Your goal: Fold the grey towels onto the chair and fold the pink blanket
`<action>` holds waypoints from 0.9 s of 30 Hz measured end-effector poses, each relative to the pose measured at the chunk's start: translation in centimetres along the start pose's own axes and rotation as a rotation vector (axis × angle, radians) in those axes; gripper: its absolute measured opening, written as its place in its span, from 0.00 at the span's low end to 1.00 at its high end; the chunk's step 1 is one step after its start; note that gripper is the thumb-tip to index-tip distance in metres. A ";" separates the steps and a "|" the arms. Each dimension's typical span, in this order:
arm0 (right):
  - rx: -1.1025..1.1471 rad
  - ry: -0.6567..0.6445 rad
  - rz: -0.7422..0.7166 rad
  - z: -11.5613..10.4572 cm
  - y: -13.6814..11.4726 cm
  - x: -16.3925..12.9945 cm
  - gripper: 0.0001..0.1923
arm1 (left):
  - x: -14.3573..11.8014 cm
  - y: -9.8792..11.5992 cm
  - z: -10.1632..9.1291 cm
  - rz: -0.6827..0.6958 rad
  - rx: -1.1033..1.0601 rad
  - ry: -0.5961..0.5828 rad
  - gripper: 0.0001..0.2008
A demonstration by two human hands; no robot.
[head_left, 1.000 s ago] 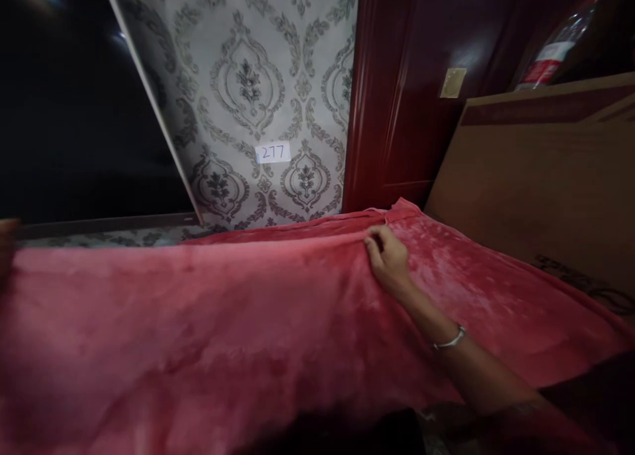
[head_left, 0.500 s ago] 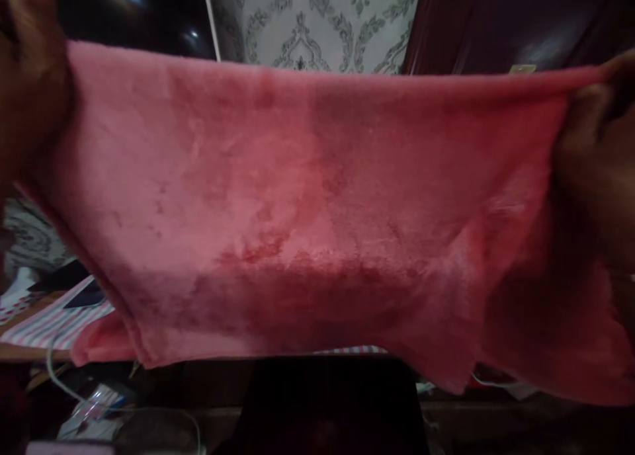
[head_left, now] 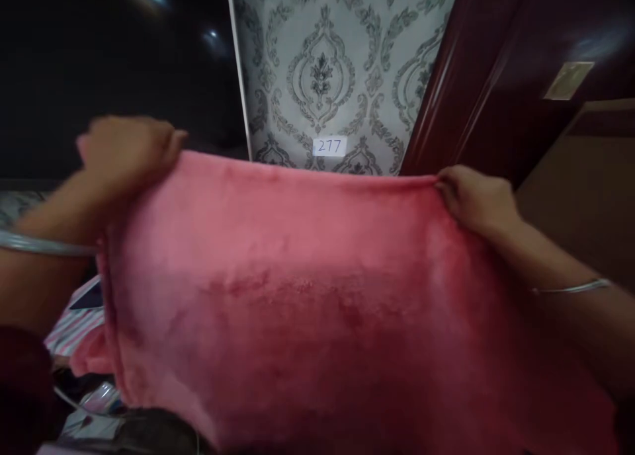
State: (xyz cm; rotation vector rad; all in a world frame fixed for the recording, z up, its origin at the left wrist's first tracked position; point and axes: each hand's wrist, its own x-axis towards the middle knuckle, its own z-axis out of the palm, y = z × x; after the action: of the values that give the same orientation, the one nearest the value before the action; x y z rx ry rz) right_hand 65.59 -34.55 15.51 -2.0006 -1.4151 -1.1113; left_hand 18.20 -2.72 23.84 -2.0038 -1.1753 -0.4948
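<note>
1. Both hands have come inward and lower since half a second ago: then they were at the picture's far edges with the cloth stretched flat across the whole view, and now they sit closer to the middle, with more of the wall showing above the top edge.
2. The soft pink fleece blanket (head_left: 317, 289) hangs in the air in front of the person, its top edge running almost level from one hand to the other and its body dropping down past the bottom of the view.
3. The left hand (head_left: 126, 147), blurred by motion, is closed over the blanket's upper left corner; a thin metal bangle (head_left: 40, 245) circles that wrist.
4. The right hand (head_left: 476, 200) pinches the upper right corner between thumb and fingers, and a second thin bangle (head_left: 570, 288) rests on that forearm.
5. Behind the blanket is grey damask-patterned wallpaper (head_left: 327, 71) bearing a small white label with the number 277 (head_left: 330, 146).
6. A dark red glossy wooden door frame (head_left: 446, 91) stands to the right of the wallpaper.
7. Low on the left, beside the hanging cloth, a striped pink-and-white fabric (head_left: 74, 323) lies on a surface.
</note>
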 end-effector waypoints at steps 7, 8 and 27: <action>-0.027 -0.468 -0.006 14.4 -4.8 -3.4 0.11 | -2.1 7.2 10.3 0.068 -0.181 -0.267 0.30; -0.027 -0.513 0.006 15.7 -5.2 -3.5 0.11 | -1.9 7.7 12.0 0.059 -0.184 -0.304 0.28; 0.068 -0.849 0.071 29.9 -5.8 -4.6 0.12 | -0.6 12.3 29.7 -0.175 -0.687 -0.515 0.19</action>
State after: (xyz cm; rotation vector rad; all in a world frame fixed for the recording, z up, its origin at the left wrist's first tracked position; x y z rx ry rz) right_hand 70.19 -12.94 -5.98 -2.5756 -1.6861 -0.1336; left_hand 27.32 15.90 -0.71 -2.7385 -1.6611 -0.5334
